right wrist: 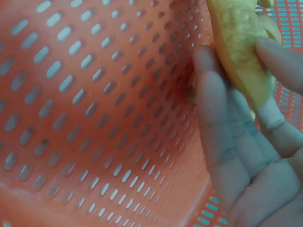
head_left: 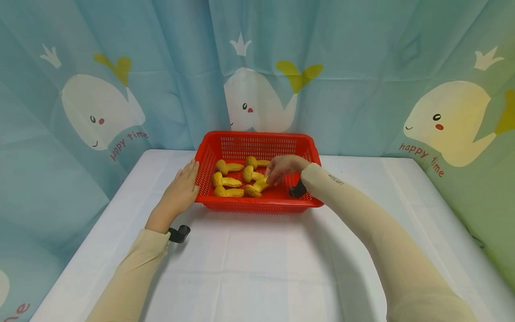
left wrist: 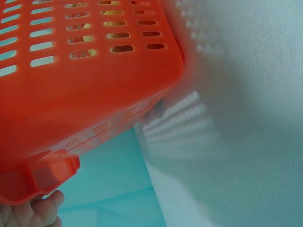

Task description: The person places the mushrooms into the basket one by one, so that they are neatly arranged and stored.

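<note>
A red plastic basket (head_left: 261, 205) with slotted walls stands on the table. In it lie several yellow mushrooms, among them one mushroom (head_left: 228, 167) at the back left and another mushroom (head_left: 225, 180) in front of it. My right hand (head_left: 284, 167) reaches inside and pinches the stem of a mushroom (head_left: 253, 191) whose cap points to the front left. The right wrist view shows that mushroom (right wrist: 241, 52) between thumb and fingers. My left hand (head_left: 182, 188) lies along the basket's left rim with its fingers straight; in the left wrist view fingertips (left wrist: 47, 208) show at the rim's corner.
A white cloth covers the table (head_left: 249, 268). Behind the basket hangs a blue curtain (head_left: 181, 53) printed with whales, close to its back wall. Both wrists carry a black camera strap.
</note>
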`<action>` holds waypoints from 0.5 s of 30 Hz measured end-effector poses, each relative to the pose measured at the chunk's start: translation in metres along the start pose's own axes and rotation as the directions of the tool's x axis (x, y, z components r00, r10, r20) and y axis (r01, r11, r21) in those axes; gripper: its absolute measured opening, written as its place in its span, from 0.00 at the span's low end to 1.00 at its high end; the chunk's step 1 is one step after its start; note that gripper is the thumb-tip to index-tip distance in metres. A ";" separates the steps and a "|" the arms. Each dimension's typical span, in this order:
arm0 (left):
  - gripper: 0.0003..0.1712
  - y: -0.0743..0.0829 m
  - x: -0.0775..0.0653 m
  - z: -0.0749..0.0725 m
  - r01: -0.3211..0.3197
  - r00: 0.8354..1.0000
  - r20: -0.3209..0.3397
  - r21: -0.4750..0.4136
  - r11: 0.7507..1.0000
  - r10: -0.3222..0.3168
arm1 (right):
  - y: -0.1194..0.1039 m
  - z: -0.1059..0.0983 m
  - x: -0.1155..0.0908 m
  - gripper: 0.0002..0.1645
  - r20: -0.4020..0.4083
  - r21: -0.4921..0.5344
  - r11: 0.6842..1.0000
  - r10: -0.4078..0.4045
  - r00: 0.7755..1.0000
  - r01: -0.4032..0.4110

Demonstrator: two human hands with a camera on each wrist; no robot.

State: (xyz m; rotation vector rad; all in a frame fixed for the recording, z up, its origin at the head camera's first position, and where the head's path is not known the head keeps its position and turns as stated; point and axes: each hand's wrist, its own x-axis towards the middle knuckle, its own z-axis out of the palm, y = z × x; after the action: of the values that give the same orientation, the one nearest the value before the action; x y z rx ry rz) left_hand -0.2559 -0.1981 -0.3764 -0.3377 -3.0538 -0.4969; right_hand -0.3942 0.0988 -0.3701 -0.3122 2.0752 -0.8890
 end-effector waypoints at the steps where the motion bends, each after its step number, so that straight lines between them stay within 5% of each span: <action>1: 0.36 0.000 0.000 0.000 0.000 1.000 0.000 0.000 1.000 0.000 | 0.000 0.000 0.000 0.08 0.009 -0.006 1.000 0.011 1.000 -0.011; 15: 0.37 0.001 0.000 0.000 0.010 1.000 -0.001 -0.001 1.000 -0.010 | 0.004 0.002 0.001 0.02 0.049 -0.053 0.996 0.075 0.996 -0.072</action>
State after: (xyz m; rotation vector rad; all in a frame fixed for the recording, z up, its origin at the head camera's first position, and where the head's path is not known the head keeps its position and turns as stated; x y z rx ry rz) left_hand -0.2562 -0.1972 -0.3760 -0.3219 -3.0558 -0.4995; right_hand -0.3931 0.0999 -0.3746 -0.2809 2.0512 -0.7777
